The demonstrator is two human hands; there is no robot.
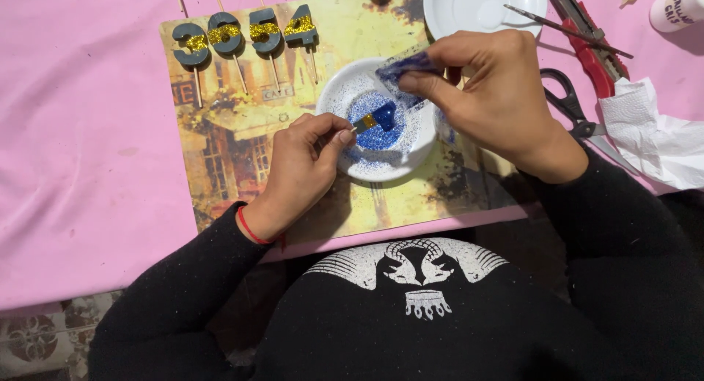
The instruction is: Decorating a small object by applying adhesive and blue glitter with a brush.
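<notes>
My left hand (304,161) pinches the thin handle of a small brush (372,120), whose blue-loaded tip rests over a heap of blue glitter (378,135) in a white saucer (352,165). My right hand (493,95) holds a small glitter-covered blue piece (402,67) above the saucer's far rim. Its shape is partly hidden by my fingers. Both hands sit over a yellow picture mat (242,154).
Several grey number shapes with gold glitter (246,33) on sticks lie at the mat's far left. A white plate (477,7) with a thin brush (565,30), scissors (568,102), a red cutter (590,47), crumpled tissue (653,132) and a white bottle (678,7) lie to the right on pink cloth (81,146).
</notes>
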